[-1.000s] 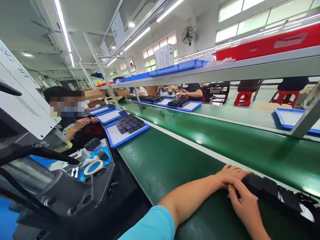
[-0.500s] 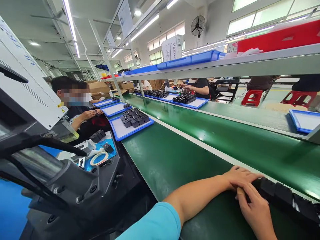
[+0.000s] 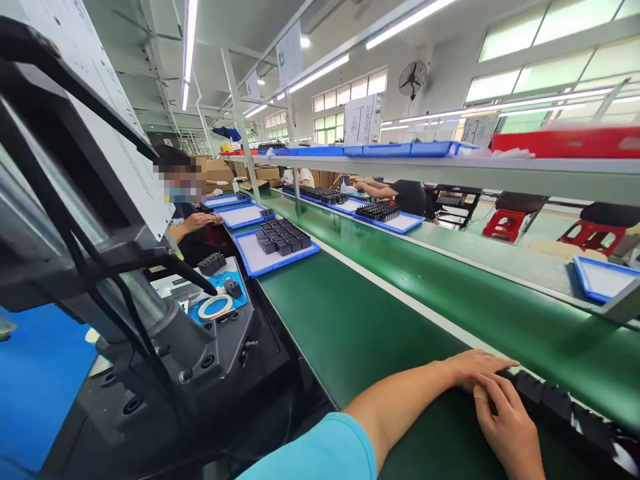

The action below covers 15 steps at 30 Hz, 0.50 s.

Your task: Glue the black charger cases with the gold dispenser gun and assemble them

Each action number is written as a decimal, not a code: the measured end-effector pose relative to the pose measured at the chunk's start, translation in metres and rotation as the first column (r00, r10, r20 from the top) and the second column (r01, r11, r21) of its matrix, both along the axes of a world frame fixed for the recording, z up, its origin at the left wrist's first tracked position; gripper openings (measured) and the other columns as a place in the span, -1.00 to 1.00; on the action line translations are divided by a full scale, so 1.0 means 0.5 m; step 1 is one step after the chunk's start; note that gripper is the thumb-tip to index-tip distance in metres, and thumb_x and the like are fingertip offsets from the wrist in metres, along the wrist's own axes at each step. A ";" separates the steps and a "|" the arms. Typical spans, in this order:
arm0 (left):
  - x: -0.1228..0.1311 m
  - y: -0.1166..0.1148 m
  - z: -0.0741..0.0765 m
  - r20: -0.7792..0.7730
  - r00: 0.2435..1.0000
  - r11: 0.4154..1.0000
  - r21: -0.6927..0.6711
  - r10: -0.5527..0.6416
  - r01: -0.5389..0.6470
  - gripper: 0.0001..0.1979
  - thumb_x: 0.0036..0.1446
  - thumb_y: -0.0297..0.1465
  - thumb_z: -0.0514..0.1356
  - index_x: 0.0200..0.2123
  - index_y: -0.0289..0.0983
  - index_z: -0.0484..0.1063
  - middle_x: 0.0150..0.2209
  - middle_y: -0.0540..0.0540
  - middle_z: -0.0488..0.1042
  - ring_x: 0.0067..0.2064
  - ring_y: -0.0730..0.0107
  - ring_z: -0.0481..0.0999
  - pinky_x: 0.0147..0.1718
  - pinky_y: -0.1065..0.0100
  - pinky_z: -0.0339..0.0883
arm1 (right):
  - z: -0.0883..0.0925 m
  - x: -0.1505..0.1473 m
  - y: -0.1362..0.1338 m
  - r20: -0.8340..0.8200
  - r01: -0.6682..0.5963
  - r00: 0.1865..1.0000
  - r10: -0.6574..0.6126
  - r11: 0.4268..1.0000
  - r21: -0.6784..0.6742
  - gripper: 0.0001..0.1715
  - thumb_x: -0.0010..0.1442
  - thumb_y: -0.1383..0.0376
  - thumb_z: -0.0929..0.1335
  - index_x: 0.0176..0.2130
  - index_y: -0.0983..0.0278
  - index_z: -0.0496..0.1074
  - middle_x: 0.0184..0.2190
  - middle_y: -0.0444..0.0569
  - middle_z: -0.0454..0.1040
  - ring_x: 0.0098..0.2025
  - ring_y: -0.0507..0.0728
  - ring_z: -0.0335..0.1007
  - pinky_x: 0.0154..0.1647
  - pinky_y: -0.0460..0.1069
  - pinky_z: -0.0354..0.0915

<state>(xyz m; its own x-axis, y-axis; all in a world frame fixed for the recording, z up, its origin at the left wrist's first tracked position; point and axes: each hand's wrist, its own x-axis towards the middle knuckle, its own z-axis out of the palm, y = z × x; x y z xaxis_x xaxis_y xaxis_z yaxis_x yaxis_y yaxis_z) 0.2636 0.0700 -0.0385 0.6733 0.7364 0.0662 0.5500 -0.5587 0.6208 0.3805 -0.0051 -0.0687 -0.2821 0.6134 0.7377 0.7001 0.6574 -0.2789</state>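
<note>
A row of black box-shaped pieces (image 3: 555, 408) lies along the green conveyor belt at the lower right. My left hand (image 3: 477, 367) reaches across the belt from a turquoise sleeve, palm down with fingers stretched out. Its fingertips are at the near end of that row. My right hand (image 3: 510, 420) overlaps the left at the fingers; its fingers are loosely bent, with a gap by the thumb and nothing visible between them. A tan wrap shows on one of its digits. Part of the left hand's fingers is hidden behind the right hand.
A dark press machine (image 3: 165, 333) fills the left side, with a tape roll (image 3: 215, 307) on its base. Blue-rimmed trays, one with black pieces (image 3: 283, 237), line the belt's left edge. A co-worker (image 3: 190, 223) sits beyond. A shelf (image 3: 450, 167) runs above the belt.
My view has swung a little to the left, bringing more of the machine into sight. Both hands stay overlapped beside the black pieces, with little visible movement.
</note>
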 end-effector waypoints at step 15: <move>-0.470 -0.123 -0.010 -0.161 0.579 0.601 0.213 0.799 -0.770 -0.33 0.25 -0.04 -0.08 0.31 -0.28 0.16 0.38 -0.28 0.04 0.41 -0.03 -0.07 0.33 -0.15 -0.31 | -0.048 0.006 0.016 0.346 0.229 0.933 -0.096 0.902 -0.367 -0.43 0.24 0.14 0.08 -0.10 0.27 0.53 -0.03 0.10 0.53 -0.01 0.27 0.47 -0.22 0.11 0.45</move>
<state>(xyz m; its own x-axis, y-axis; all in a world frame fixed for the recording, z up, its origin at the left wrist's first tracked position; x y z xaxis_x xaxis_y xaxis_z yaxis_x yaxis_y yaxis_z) 0.0288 0.0086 -0.0433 -0.1599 0.9808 0.1117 0.9146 0.1047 0.3906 0.3836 0.0031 -0.0927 -0.3270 0.8912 0.3143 0.8810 0.4078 -0.2397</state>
